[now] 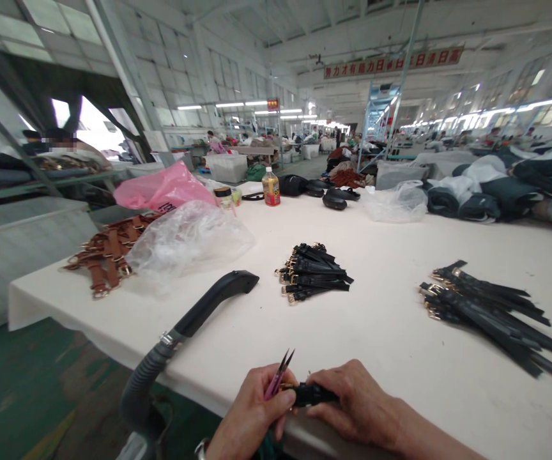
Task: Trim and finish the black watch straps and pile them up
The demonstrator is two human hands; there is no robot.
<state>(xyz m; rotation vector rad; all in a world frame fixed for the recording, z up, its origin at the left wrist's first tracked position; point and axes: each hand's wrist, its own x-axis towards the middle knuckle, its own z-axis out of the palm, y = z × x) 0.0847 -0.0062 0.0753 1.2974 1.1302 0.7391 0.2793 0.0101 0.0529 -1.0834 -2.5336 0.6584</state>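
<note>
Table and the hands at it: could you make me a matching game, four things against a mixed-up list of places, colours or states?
1. Brown straps
2. Bottle
3. Hose
4. Pointed tool

A. Grey and ribbed
B. Held in the left hand
C. Heaped near the pink bag
D. Standing upright

Pairs: 1-C, 2-D, 3-A, 4-B.

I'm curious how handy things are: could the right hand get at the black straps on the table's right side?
Probably yes: bare tabletop lies between the right hand and those black straps. But that hand holds a black piece with the left hand, so it may need to let go first.
</note>
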